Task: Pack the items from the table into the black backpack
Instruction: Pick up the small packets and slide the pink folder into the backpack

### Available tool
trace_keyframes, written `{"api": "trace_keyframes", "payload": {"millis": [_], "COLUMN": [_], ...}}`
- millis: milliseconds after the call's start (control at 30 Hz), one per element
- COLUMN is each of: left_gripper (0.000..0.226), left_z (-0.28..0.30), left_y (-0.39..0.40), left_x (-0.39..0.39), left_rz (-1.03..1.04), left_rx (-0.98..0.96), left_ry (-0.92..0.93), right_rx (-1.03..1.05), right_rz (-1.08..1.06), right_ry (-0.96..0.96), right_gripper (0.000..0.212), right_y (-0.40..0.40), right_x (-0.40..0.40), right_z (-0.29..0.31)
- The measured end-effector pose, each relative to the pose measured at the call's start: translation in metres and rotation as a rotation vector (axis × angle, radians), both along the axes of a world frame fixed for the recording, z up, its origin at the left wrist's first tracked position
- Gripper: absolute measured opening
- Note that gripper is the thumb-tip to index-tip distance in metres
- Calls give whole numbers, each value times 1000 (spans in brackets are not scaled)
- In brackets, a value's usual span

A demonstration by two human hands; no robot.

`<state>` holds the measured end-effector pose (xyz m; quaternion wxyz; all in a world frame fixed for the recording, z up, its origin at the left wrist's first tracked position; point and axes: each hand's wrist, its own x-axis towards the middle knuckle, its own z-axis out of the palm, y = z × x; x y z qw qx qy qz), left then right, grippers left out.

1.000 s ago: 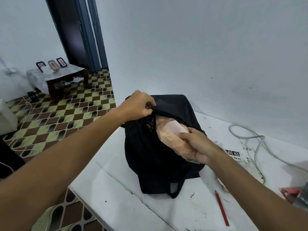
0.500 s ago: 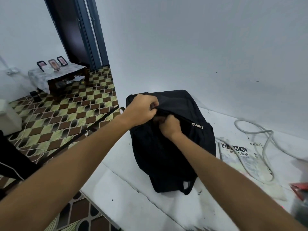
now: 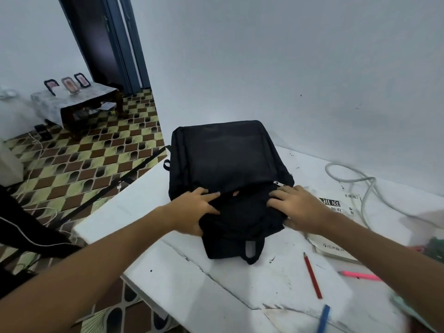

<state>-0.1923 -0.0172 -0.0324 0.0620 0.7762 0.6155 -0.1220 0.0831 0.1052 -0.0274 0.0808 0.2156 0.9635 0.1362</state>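
Observation:
The black backpack lies flat on the white table, its zip opening facing me. Through the slit a small pink patch of the packed item shows. My left hand grips the bag's left side near the opening, thumb under the fabric. My right hand presses on the bag's right side beside the zip pull, fingers spread over the fabric. On the table lie a red pencil, a pink highlighter and a blue pen. A printed booklet sits to the right.
A grey cable loops along the wall on the right. A blurred red and green object sits at the right edge. Left of the table is patterned floor with a low side table holding photo frames.
The pink item went into the backpack and my right hand came out. The bag now lies flatter, with both hands on its sides by the opening. The view tilted down, showing pens.

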Motion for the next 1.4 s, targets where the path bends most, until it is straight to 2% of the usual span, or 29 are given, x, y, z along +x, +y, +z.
{"api": "trace_keyframes", "payload": {"millis": [100, 133, 200, 300, 400, 567, 700, 800, 933, 1033, 1133, 1200, 1267, 1333, 1400], "left_gripper": [9, 5, 13, 7, 20, 21, 16, 9, 16, 35, 72, 69, 57, 48, 40], "left_z": [25, 36, 59, 97, 139, 172, 157, 133, 90, 72, 82, 92, 96, 95, 91], "left_y": [7, 9, 15, 26, 40, 53, 48, 34, 23, 20, 25, 31, 41, 57, 74], "left_x": [-15, -19, -27, -36, -40, -49, -62, -66, -57, -48, -26, -10, 11, 36, 64], "left_rz": [96, 132, 216, 255, 280, 298, 349, 329, 248, 272, 318, 290, 216, 144, 94], "left_rx": [97, 161, 295, 457, 611, 725, 617, 375, 49, -256, -527, -450, -284, -174, -122], "left_ry": [-355, -430, -550, -643, -667, -660, -681, -724, -548, -362, -404, -491, -523, -572, -651], "right_rx": [-150, -185, -223, -244, -170, -117, -138, -277, -514, -565, -513, -410, -443, -603, -721], "right_rz": [-42, -71, -127, -161, -157, -187, -195, -181, -169, -206, -231, -203, -200, -242, -321], "right_ry": [155, 249, 451, 678, 808, 889, 834, 692, 412, 295, 225, 141, 108, 194, 386], "right_gripper": [41, 35, 29, 30, 30, 34, 30, 19, 13, 15, 22, 30, 38, 45, 44], "right_y": [2, 5, 16, 36, 51, 61, 52, 45, 25, 6, -10, -19, -25, -29, -33], "right_x": [-5, -5, -10, -22, -37, -56, -58, -49, -39, -38, -34, -36, -36, -28, -15], "right_z": [16, 24, 48, 93, 132, 164, 153, 127, 81, 54, 32, 15, 4, 6, 14]}}
